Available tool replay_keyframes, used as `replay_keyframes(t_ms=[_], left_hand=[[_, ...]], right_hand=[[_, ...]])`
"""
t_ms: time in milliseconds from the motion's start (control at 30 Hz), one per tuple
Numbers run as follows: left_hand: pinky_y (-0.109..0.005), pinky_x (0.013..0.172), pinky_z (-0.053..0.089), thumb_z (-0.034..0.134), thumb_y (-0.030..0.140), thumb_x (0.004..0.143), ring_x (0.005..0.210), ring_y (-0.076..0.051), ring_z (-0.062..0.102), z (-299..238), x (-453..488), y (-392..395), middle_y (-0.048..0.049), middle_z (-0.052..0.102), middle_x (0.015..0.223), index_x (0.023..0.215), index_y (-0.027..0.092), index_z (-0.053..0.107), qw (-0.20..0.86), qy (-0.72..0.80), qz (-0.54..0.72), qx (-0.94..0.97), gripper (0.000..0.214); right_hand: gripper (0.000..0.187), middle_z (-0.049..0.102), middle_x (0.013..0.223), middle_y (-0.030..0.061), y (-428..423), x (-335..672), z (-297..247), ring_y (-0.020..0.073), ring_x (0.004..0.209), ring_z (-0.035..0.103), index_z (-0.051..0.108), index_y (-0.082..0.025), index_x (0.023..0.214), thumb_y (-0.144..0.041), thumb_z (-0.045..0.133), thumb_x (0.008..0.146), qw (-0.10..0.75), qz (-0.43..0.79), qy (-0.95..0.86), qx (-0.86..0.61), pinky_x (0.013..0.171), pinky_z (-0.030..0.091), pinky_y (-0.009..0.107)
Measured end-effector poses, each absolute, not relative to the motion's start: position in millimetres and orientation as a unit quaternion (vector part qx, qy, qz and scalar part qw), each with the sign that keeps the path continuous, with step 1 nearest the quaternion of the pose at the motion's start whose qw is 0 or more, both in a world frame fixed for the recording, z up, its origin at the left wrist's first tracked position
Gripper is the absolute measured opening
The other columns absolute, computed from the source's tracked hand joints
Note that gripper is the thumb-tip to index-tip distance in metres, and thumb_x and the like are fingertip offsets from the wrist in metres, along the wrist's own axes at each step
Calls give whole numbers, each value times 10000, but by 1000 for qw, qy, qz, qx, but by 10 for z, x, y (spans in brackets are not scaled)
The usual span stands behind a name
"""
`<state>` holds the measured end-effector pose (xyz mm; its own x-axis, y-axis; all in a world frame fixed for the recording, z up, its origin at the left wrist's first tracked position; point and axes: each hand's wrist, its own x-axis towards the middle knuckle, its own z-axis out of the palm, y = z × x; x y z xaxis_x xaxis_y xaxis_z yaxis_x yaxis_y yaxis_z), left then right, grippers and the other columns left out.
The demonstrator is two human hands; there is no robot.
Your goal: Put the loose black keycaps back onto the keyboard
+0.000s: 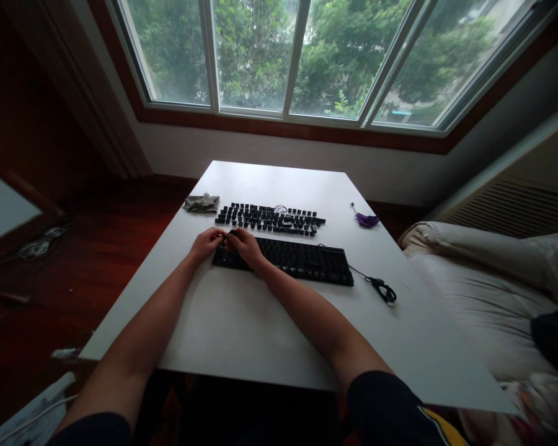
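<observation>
Black keyboard (283,260) lies across the middle of the frame on the white table (242,334). Your left hand (207,243) and right hand (245,246) meet over its left end. Their fingers are curled in and pinch a small dark piece (230,235) between them, too small to identify. Loose keycaps (270,218) sit in rows just behind the keyboard, with a grey cloth (202,202) at their left.

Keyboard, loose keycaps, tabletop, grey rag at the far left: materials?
Keyboard: black, matte, likely plastic. Loose keycaps: same matte black, probably plastic. Tabletop: white, smooth, faint sheen; laminate or painted board, cannot tell. Rag: grey, crumpled folds, looks like soft fabric.
</observation>
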<state>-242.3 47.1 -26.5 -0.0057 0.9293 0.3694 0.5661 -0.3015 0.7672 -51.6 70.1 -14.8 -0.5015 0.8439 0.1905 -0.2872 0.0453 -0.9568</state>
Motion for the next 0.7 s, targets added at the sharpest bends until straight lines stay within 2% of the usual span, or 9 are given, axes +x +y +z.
replay_keyframes(t_ms=[233,500,700], left_hand=[[-391,989,510,520,363,904,1051,-242,664,-130,-2372,360,-64,749,1065,992,206,753,204,554,441,676,295],[-390,924,540,674,447,849,1016,-243,690,-112,-2219,313,-82,756,1106,1146,196,717,243,541,442,673,392],[-379,878,559,652,458,874,984,-245,707,-128,-2224,319,-88,758,1132,1197,206,708,259,552,451,652,413]], right_hand=[[309,649,774,-7,693,-448,-110,157,705,652,612,-213,958,-506,635,864,513,522,-583,-352,693,534,268],[315,643,731,-13,739,-467,-146,159,649,643,622,-212,975,-498,657,850,533,526,-568,-341,635,506,261],[297,676,768,-10,867,-397,-144,162,684,658,621,-219,947,-493,661,840,489,531,-608,-330,648,533,264]])
